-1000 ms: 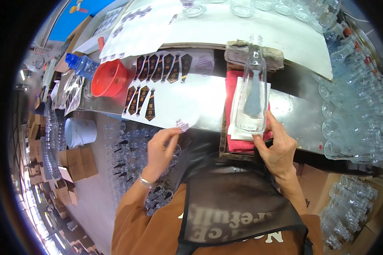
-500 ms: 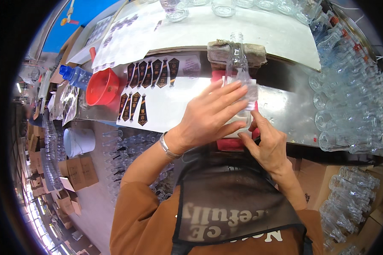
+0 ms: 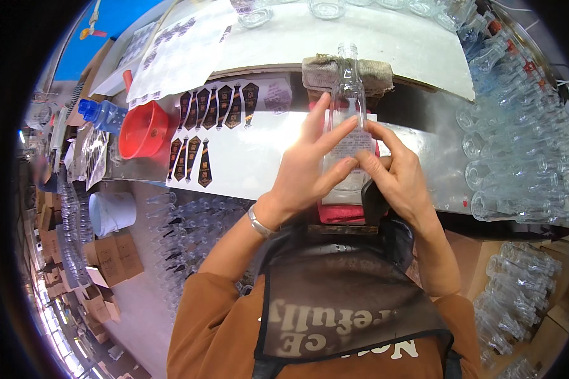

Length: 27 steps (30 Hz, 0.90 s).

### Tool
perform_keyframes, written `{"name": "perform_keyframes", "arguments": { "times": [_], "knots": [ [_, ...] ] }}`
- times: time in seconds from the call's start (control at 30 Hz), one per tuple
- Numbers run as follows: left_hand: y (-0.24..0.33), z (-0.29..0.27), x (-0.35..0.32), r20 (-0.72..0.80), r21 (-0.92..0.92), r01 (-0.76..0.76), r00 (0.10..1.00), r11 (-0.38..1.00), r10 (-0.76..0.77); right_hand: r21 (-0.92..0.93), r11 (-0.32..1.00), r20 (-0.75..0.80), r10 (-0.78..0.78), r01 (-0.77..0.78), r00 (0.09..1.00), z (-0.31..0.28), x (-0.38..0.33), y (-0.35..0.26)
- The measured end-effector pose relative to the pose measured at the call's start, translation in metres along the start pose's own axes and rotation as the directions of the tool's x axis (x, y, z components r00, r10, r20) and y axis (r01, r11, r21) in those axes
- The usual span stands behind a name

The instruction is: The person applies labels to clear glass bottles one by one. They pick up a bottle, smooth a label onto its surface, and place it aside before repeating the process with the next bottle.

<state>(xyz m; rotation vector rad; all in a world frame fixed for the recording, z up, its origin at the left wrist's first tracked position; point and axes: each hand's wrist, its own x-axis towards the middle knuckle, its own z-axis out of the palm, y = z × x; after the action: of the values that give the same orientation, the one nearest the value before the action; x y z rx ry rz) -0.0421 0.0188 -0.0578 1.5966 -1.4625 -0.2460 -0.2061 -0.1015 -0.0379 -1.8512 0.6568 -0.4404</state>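
Observation:
A transparent glass bottle (image 3: 348, 88) lies in front of me, its neck on a folded beige towel (image 3: 319, 71) and its base toward me over a red pad (image 3: 341, 213). A label with small print (image 3: 351, 146) sits on its upper side. My left hand (image 3: 306, 155) is open, its fingers spread along the bottle's left side, index fingertip and thumb at the label. With bent thumb and forefinger, my right hand (image 3: 398, 167) touches the label's right edge. Its lower fingers close round a flat black piece (image 3: 374, 201), partly hidden.
Left of the bottle lies a white sheet with dark tie-shaped stickers (image 3: 203, 167). Farther left stand a red dipper (image 3: 144, 129) and a blue-capped plastic bottle (image 3: 107, 115). Many glass bottles (image 3: 512, 170) line the right side; others fill a carton (image 3: 518, 290) below. A white bucket (image 3: 112, 211) stands on the floor.
My left hand has moved left off the top of the label and spread its fingers, uncovering it. The label now lies against the bottle. My right thumb and forefinger have moved up to its edge.

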Motion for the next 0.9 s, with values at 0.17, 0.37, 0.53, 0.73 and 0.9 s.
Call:
{"name": "perform_keyframes", "arguments": {
  "times": [0.17, 0.37, 0.53, 0.73, 0.9],
  "knots": [
    [-0.002, -0.003, -0.012, 0.019, -0.123, 0.008, 1.0, 0.992, -0.006, -0.025, 1.0, -0.003, 0.013, -0.013, 1.0, 0.005, -0.01, -0.004],
    [0.003, -0.01, 0.003, 0.056, -0.031, 0.009, 0.998, 0.999, -0.007, 0.087, 0.99, 0.058, 0.107, -0.111, 0.993, -0.005, 0.0, 0.009],
    [0.008, -0.013, 0.005, 0.03, 0.035, 0.02, 0.999, 0.999, -0.022, 0.081, 0.989, 0.041, 0.12, -0.123, 0.992, -0.005, 0.004, 0.013],
    [-0.009, -0.009, 0.007, 0.049, 0.191, -0.118, 0.993, 0.974, 0.111, 0.027, 0.999, -0.076, 0.036, -0.034, 0.996, 0.006, 0.006, 0.013],
    [-0.007, -0.012, 0.013, 0.074, 0.159, -0.096, 0.994, 0.983, 0.085, 0.032, 0.997, -0.04, 0.065, -0.063, 0.997, -0.001, 0.012, 0.012]
  ]
}}
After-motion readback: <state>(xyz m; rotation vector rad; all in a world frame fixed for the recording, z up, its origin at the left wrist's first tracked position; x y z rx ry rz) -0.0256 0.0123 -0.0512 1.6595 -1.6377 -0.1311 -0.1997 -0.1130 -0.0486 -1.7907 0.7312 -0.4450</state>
